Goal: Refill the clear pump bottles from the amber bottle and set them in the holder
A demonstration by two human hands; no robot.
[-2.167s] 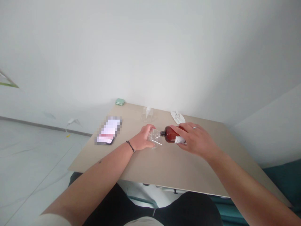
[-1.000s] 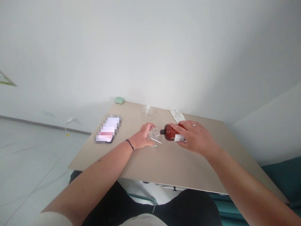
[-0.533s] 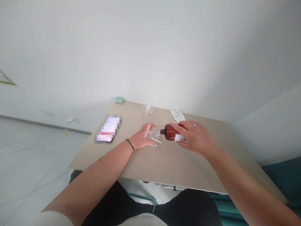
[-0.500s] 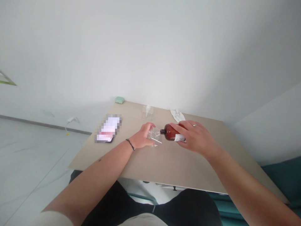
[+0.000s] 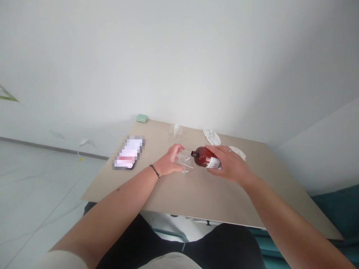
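My left hand [image 5: 171,161] is closed around a clear, boxy plastic container [image 5: 185,160] above the middle of the table. Its far side faces the bottle. My right hand [image 5: 227,161] grips a brown bottle [image 5: 202,157] with a white label, its fingers wrapped over the body. The bottle leans toward the left, and its dark uncapped neck is at the container's open end. Whether liquid is flowing out I cannot tell.
A phone [image 5: 129,152] lies at the left of the beige table [image 5: 196,198]. Toward the back are a small green case [image 5: 142,118], a clear holder with a white pump head [image 5: 175,130], and a white crumpled piece [image 5: 211,137]. Another white piece [image 5: 239,152] lies beyond my right hand.
The bottle's mouth has tipped up a little and its label has turned more into view. My right hand has shifted slightly, uncovering a second white piece behind it. My left hand is nearly still.
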